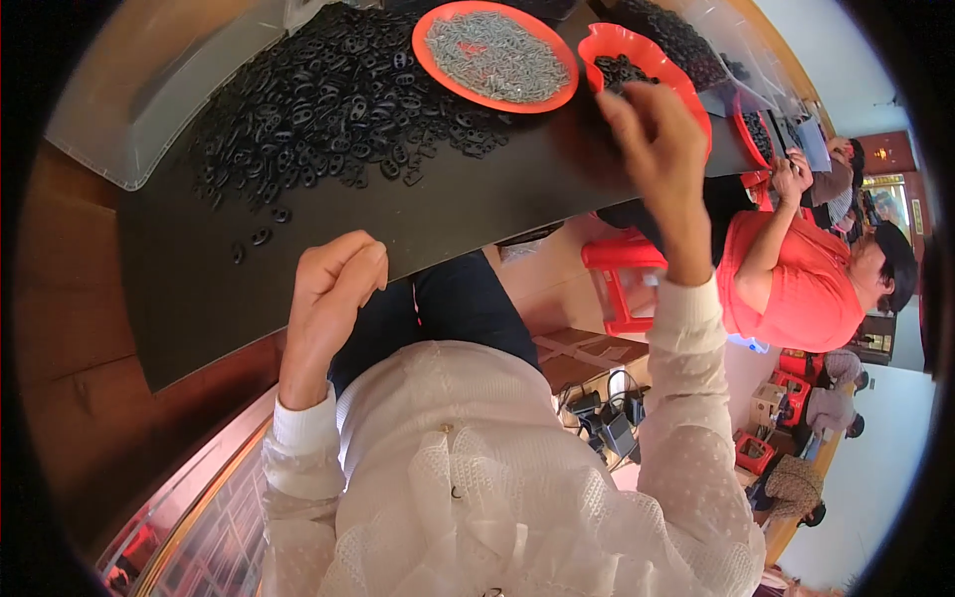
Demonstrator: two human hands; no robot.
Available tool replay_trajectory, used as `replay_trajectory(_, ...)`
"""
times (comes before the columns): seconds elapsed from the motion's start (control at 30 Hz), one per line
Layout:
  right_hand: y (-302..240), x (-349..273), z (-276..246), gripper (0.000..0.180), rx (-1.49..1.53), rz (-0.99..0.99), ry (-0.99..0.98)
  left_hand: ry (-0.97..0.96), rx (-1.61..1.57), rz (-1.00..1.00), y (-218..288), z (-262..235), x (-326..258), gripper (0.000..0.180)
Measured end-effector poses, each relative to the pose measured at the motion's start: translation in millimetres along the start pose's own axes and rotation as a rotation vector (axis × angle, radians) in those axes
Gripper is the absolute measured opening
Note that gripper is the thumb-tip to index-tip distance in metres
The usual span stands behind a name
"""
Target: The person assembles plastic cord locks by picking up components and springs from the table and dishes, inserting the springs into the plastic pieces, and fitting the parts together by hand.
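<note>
At the near edge of the dark table (438,214), my left hand (336,289) is closed, thumb against curled fingers. Whatever it may hold is hidden. My right hand (659,149) is above the near side of a red scalloped basin (686,85), its thumb and fingers apart and nothing visible between them. Small black parts (622,72) lie in that basin. Left of it stands a round orange-red tray (435,72) with many small silvery screw-like pins (497,58). A large heap of black two-holed plastic pieces (318,109) spreads across the table's left half.
A clear plastic bin (129,129) stands at the far left, another (741,50) at the far right. To my right, a person in a coral top (796,269) sits at the same row, near a red stool (622,284). Cables and black adapters (609,423) lie below on a box.
</note>
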State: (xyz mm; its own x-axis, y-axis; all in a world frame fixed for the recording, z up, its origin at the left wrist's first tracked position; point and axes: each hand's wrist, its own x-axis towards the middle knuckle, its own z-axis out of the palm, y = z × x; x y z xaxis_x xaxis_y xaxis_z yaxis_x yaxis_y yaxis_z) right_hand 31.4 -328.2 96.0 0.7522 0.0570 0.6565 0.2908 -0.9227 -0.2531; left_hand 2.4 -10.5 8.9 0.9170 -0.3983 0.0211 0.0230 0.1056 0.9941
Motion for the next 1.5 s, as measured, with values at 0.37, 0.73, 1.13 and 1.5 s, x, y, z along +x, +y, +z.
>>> replay_trajectory(0.37,-71.7,-10.7,22.6,0.031,0.351,-0.259,-0.248,0.273,-0.015,0.176,32.5,-4.8,-6.9,0.019)
replay_trajectory(0.73,-199.8,-10.3,73.2,0.017,1.862,0.049,-0.619,0.559,0.889,0.864,69.2,25.4,-4.6,0.03)
replay_trajectory(1.13,-199.3,-46.8,102.7,0.053,1.837,0.091,-0.573,0.362,1.052,0.803,78.1,27.3,8.3,0.06)
replay_trajectory(1.5,-178.8,-31.5,67.8,0.091,1.25,-0.21,-0.518,0.106,-1.328,0.85,95.3,0.9,39.6,0.078)
